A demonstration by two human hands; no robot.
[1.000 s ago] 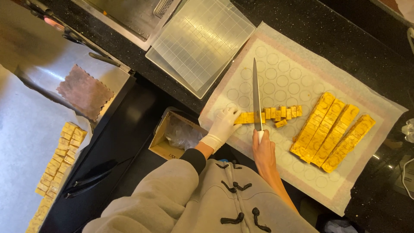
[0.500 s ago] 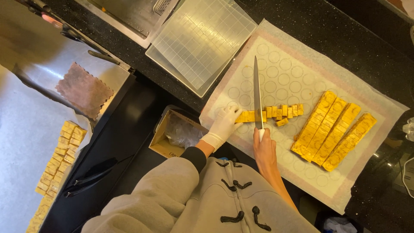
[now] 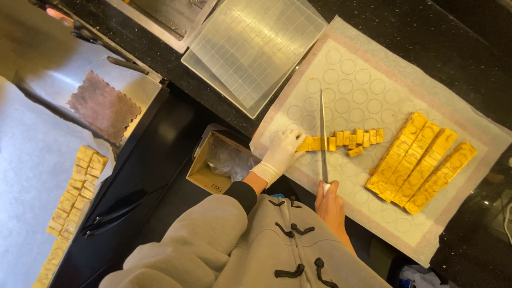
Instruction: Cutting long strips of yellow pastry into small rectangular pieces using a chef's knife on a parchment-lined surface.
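Gloved left hand [image 3: 281,154] pins the yellow strip [image 3: 314,143] on the mat [image 3: 368,74]; right hand [image 3: 330,205] is clamped on the knife [image 3: 322,138], blade crossing the strip beside the fingertips.

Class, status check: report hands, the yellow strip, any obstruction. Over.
Left hand, gloved, pins yellow strip. Right hand grips knife, blade on strip. Cut cubes beside blade; nothing blocking.
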